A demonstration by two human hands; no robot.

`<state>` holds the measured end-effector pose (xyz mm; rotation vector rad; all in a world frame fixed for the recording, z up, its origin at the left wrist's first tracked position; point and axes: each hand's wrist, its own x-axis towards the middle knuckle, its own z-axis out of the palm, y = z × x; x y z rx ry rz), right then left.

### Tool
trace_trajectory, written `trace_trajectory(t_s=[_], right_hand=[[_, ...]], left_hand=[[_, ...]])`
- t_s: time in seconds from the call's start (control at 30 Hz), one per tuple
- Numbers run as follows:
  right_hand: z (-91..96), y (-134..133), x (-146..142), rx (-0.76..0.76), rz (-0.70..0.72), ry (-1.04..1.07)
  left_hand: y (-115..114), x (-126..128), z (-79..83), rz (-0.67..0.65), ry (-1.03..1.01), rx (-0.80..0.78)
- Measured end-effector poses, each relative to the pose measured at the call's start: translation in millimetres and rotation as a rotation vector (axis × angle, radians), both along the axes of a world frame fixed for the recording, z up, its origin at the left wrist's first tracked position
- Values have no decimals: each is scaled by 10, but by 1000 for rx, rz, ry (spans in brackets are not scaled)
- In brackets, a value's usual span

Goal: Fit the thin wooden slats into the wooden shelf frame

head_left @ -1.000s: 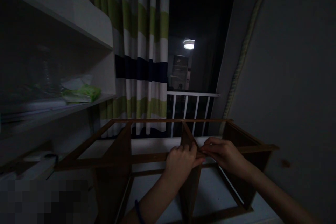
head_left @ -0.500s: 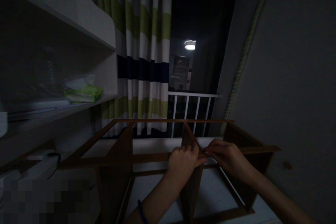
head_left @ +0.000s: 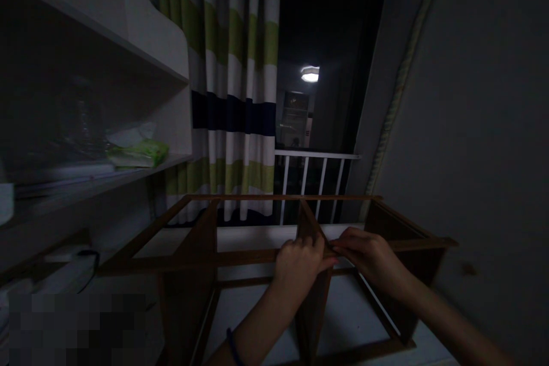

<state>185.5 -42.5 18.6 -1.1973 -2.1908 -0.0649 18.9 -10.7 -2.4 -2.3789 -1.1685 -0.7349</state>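
Wooden frame (head_left: 246, 257) stands at bench centre, below the window — dark brown, open-sided, slim rails front and back, upright panels dividing it into bays; pale surface (head_left: 351, 311) visible through its openings. Left hand (head_left: 298, 260) is closed over the front rail where it meets the middle panel (head_left: 317, 309), knuckles up, thumb pointing right. Right hand (head_left: 366, 249) sits just beside it, thumb and fingers brought together in a pinch at the same joint. Behind: striped curtain (head_left: 240, 114), white railing (head_left: 317, 154), a lamp (head_left: 310, 74) showing in the dark glass. At left, a white shelf unit (head_left: 158, 40) carries a green packet (head_left: 141, 153); at right, a ribbed hose (head_left: 397, 91) runs down the wall. Both forearms cross the near side and cover part of the frame. Light is poor: cannot tell whether the right fingertips hold anything small — the joint is masked by both hands. Frame's lower edge is cut off; the lower left corner is pixelated.
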Motion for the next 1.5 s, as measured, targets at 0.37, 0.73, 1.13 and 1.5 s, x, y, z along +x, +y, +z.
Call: trace_trajectory(t_s=[0.37,0.73,1.13,1.5], right_hand=[[-13,10,-7,-20,-1,61],[24,-33,-11,-65,-6,56],[282,-117,1,-291,40,274],[226,-78,-109,-133,26,61]], left_hand=[[-8,-2,-14,-2,3,-33],[-25,-10,2,-12,-10,-57],[-30,-3,3,-9,-40,-68],[-42,2,46,1,-64,-162]])
